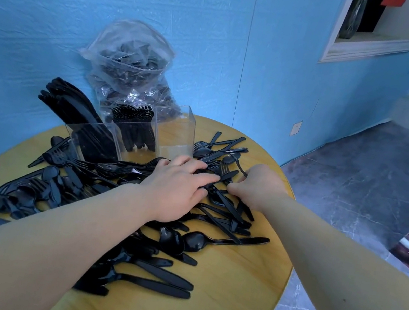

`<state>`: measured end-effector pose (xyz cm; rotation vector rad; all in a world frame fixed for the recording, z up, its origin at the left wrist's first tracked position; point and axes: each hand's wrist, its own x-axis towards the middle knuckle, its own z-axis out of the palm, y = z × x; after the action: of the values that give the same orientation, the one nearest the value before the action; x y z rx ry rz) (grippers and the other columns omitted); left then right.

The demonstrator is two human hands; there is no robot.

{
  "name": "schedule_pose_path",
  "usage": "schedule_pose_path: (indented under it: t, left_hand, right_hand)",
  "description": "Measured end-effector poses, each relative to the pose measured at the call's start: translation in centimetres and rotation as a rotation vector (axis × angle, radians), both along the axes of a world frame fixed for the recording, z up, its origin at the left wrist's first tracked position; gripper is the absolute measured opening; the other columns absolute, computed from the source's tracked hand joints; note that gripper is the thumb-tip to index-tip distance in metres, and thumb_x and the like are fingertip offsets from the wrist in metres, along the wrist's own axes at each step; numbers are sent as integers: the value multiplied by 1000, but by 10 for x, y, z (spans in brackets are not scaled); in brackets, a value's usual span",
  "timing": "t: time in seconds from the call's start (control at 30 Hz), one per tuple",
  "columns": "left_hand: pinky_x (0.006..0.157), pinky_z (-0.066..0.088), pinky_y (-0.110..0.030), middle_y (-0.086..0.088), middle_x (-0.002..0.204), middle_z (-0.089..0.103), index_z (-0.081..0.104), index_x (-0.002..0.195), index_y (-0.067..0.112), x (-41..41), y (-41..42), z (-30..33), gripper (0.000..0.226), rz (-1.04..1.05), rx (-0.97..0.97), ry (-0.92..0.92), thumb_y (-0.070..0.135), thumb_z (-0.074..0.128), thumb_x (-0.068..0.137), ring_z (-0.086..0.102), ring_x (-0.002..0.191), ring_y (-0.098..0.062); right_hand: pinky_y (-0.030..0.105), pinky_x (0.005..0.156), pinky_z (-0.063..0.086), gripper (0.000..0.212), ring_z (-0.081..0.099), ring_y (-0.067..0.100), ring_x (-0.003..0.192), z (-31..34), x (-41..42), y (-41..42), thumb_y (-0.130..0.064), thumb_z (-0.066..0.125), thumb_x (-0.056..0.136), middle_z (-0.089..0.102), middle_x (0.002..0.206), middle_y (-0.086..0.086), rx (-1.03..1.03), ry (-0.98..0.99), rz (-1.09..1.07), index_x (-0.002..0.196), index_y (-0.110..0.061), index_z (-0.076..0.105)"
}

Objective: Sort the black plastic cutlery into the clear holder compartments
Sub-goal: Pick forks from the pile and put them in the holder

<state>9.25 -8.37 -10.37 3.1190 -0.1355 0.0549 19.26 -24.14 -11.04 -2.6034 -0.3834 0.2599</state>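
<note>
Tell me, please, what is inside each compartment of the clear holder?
In the clear holder, the left compartment holds knives, the middle one forks, and the right compartment looks empty. The lower ends of the forks are blurred behind the walls.

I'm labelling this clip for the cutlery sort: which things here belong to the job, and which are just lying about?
Part of the job:
- loose black cutlery on the round table
- clear holder, right compartment empty
- left hand and right hand, both in the pile

Just lying about:
- plastic bag of more cutlery
- vase in the wall niche
</note>
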Motion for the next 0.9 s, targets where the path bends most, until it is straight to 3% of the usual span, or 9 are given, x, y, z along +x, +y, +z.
schedule_pose_path:
  t: [0.4, 0.6, 0.77, 0.83, 0.9]
  left_hand:
    - [105, 23, -45, 14, 143, 41, 40, 142, 33, -5, 10, 7, 44, 77, 42, -15, 42, 27, 101, 19, 137, -12]
    - [104, 25, -46, 11, 141, 42, 43, 140, 30, -10, 11, 11, 45, 125, 84, 20, 45, 27, 100, 21, 135, -15]
    - [104, 28, -46, 10, 142, 42, 41, 141, 30, -13, 10, 10, 45, 137, 78, 21, 45, 28, 100, 23, 135, -16]
    - [104, 28, -45, 10, 142, 41, 37, 143, 31, -13, 9, 11, 46, 142, 61, 3, 45, 28, 100, 23, 135, -16]
    - [105, 28, -44, 10, 142, 41, 36, 144, 32, -14, 7, 12, 45, 141, 40, -20, 43, 28, 100, 24, 135, -17]
  right_hand:
    - [30, 56, 42, 35, 51, 20, 64, -1, -1, -6, -29, 67, 75, 55, 71, 5, 76, 30, 4, 94, 0, 68]
    - [29, 54, 41, 29, 50, 20, 62, 0, -4, -5, -27, 68, 73, 56, 70, 6, 43, 38, 35, 86, 0, 67]
    - [29, 53, 36, 15, 45, 21, 60, 4, -7, -7, -24, 67, 74, 49, 66, 7, 54, 45, 37, 72, -11, 60]
    - [30, 55, 35, 20, 43, 20, 61, 4, -9, -7, -23, 68, 73, 46, 67, 7, 104, 58, 5, 78, -3, 65]
    - [31, 58, 36, 37, 43, 21, 64, 4, -9, -9, -23, 69, 74, 46, 71, 8, 175, 75, -35, 96, 7, 67]
